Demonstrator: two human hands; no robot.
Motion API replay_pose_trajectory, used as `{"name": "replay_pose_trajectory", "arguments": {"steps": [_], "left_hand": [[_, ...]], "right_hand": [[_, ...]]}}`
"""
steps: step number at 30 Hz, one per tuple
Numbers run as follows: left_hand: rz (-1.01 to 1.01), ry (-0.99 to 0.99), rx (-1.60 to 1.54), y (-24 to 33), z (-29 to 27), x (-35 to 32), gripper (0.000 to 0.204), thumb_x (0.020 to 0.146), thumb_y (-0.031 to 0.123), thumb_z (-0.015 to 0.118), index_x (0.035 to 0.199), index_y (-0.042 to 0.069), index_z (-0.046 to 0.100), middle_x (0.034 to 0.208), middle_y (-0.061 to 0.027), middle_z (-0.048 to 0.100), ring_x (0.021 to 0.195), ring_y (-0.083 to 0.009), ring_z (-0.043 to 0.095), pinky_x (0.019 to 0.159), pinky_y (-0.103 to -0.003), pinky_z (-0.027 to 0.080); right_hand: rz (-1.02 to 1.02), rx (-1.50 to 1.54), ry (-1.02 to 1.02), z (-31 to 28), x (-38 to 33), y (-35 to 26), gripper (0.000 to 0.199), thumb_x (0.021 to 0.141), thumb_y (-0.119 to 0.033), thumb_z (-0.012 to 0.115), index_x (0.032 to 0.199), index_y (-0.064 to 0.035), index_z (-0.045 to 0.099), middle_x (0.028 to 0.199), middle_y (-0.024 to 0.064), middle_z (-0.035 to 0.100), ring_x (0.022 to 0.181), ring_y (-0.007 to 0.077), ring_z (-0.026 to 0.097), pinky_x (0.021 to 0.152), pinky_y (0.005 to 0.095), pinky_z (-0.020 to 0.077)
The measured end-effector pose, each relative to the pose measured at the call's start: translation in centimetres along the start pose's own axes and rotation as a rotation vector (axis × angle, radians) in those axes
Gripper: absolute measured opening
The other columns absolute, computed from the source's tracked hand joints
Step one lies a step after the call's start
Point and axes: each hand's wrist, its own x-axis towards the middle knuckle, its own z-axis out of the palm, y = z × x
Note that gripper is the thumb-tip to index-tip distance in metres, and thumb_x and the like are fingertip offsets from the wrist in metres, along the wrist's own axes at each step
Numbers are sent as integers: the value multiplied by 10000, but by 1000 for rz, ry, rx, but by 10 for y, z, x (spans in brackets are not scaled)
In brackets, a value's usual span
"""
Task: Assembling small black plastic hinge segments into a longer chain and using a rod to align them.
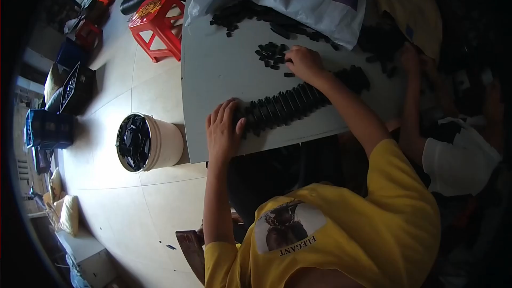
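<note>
At the left, on the floor, a white bucket [166, 144] of black pieces stood near the edge of the counter [213, 58], with a red stool [166, 5] farther off. The left hand [224, 128] lay at the near-left part of the counter, open, fingers loosely spread and thumb apart, just at the left end of the row [288, 106] of black pieces. That row was on the counter in front of the person; its long axis ran from the left hand rightward and somewhat away, while the pieces in it lay side by side — each one's length set across that line, roughly pointing from the person to the far edge. Beyond the row, past its middle, sat the pile [271, 52] of small black pieces, a loose heap with no single direction. The right hand [303, 64] was the nearer one to it, fingers bent at its right edge, so the pile lay directly left of those fingertips; whether they gripped a piece — I cannot tell. The right forearm crossed above the row, whose far end showed beyond it. Farther right, a co-worker's hand [410, 57] was near more dark pieces, dimly lit.
</note>
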Motion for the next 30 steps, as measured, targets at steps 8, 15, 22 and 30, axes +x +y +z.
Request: {"name": "replay_pose_trajectory", "arguments": {"steps": [8,15,22,30], "left_hand": [[0,39,23,0,7,-3,438,869,217,599,1271,68,508,1327,-77,525,1259,-264,448,1058,-393,306],[-11,26,19,1,3,-1,431,867,199,593,1274,83,514,1328,-83,526,1271,-263,444,1069,-399,305],[-19,28,30,-1,9,-1,411,927,303,503,1277,89,511,1332,-70,526,1267,-268,449,1069,-396,310],[-18,25,40,0,8,-1,397,957,306,455,1283,87,510,1322,-95,532,1256,-286,461,1066,-401,318]], "right_hand": [[-51,371,397,-37,-23,56,92,851,-128,661,883,-47,691,799,43,651,680,152,619,597,301,487],[451,936,402,-89,-122,160,176,917,-106,567,1053,-43,660,740,11,617,623,80,568,565,222,475],[535,969,439,-56,-147,177,124,888,-41,576,994,-39,641,822,18,629,733,97,609,629,232,493],[184,396,497,-52,-131,157,92,797,-13,671,886,-32,655,901,42,651,817,154,634,682,273,492]]}}
